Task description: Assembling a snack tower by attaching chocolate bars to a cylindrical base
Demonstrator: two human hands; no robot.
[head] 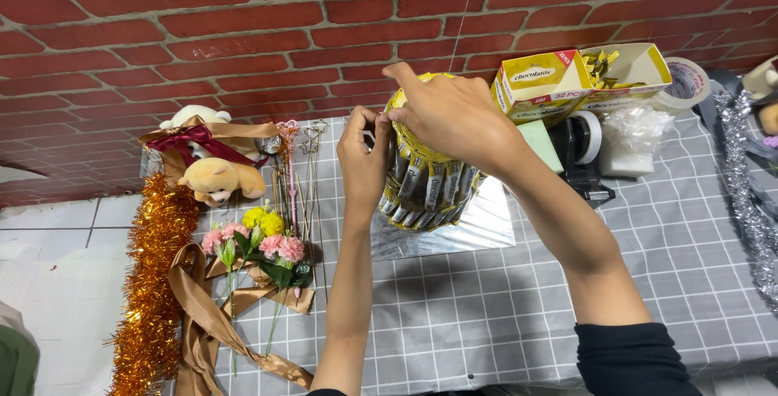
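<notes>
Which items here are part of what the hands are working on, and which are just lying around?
In use:
- left hand and right hand, both on the candy-bar tower
- silver board under the tower
- open candy box
- tape dispenser

Lying about:
- teddy bear
- orange tinsel
- fake flowers
- brown ribbon
- silver tinsel

Bright, even light from above; soft arm shadows fall on the counter, glare on the silver board, sharp focus throughout.
</notes>
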